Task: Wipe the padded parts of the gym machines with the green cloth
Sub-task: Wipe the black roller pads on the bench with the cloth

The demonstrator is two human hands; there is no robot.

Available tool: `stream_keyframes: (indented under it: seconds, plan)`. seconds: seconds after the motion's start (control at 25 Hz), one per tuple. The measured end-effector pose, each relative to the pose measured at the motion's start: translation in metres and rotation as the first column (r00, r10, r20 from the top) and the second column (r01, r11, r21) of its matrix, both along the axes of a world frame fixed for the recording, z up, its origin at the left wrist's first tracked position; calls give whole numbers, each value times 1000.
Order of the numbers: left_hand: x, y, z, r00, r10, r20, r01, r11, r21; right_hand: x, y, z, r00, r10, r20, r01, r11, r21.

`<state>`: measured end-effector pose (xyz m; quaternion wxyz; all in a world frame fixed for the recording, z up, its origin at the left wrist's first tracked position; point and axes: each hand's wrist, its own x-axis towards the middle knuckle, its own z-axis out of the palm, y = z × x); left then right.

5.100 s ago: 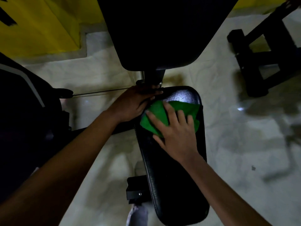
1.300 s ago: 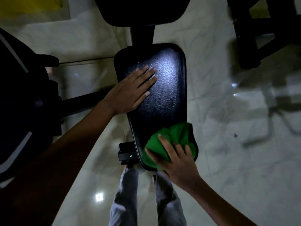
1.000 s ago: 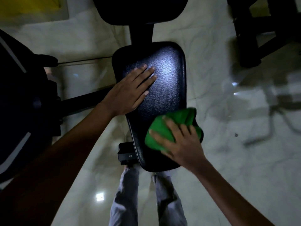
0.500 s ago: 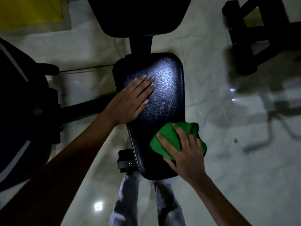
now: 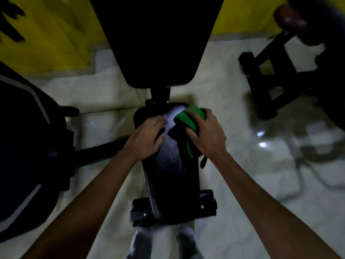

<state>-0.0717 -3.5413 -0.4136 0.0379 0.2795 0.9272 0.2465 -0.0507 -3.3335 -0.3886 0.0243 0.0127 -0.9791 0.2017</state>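
Note:
A black padded bench seat [image 5: 170, 171] runs away from me in the middle of the head view. My right hand [image 5: 207, 133] grips the green cloth [image 5: 188, 116] against the seat's far right corner, with green folds showing past the fingers and under the thumb. My left hand [image 5: 146, 136] rests on the seat's left side, fingers slightly bent on the pad. Beyond the seat rises the black padded backrest [image 5: 158, 40], dark and tilted up.
A dark machine with grey stripes [image 5: 28, 146] stands close at the left. A black metal frame [image 5: 270, 81] sits on the pale tiled floor [image 5: 252, 202] at the right. The yellow wall [image 5: 52, 34] is behind. My trouser legs [image 5: 141, 243] show below the seat's bracket [image 5: 173, 212].
My right hand slid the green cloth from the seat's near right end up to its far right corner. The left hand stayed on the pad. The view tilted up.

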Motion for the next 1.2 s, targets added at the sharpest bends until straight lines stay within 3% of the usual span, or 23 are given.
stream_keyframes:
  seconds: [0.16, 0.28, 0.36, 0.6, 0.8, 1.04, 1.2]
  plan:
    - [9, 7, 77, 980, 201, 12, -200, 967, 158, 4, 15, 69, 1000, -12, 5, 13, 999, -44]
    - [32, 20, 145, 912, 400, 94, -409, 865, 290, 6, 20, 136, 1000, 10, -2, -10, 998, -57]
    - [50, 30, 186, 893, 441, 88, -443, 829, 341, 8, 17, 182, 997, 67, -26, -68, 996, -61]
    - [79, 16, 289, 858, 506, -89, -456, 829, 325, 3, 7, 296, 962, 260, -87, -260, 966, 17]
    - [121, -33, 334, 815, 552, -175, -502, 825, 261, 21, -21, 346, 913, 390, -117, -387, 921, 49]
    - [211, -111, 382, 646, 733, -214, -668, 678, 307, 62, -109, 386, 838, 526, -144, -526, 849, 38]
    - [311, -162, 397, 544, 803, -243, -735, 596, 324, 117, -187, 396, 703, 702, -114, -710, 703, -47]
